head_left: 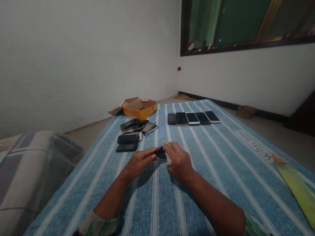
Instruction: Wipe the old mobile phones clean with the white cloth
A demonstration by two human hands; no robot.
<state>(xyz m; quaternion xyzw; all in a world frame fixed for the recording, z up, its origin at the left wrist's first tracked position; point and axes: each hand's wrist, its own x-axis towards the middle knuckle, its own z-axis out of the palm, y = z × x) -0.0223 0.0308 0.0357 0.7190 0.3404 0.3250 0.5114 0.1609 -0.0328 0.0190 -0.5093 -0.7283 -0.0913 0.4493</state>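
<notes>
My left hand [141, 160] pinches a small black phone [160, 152] by its left end, just above a blue striped cloth [221, 157]. My right hand [179, 161] is closed around a white rag [168, 159] and presses it against the right end of that phone. Both hands meet in the middle of the cloth. Ahead and to the left lies a loose pile of several old keypad phones [134, 132]. Farther back, several smartphones [193, 118] lie side by side in a neat row.
An open orange cardboard box [140, 109] sits at the far left end of the cloth, near the wall corner. A grey striped cushion [29, 170] lies at the left. A yellow-green object [297, 186] rests on the cloth's right edge. A dark-framed window is up on the right wall.
</notes>
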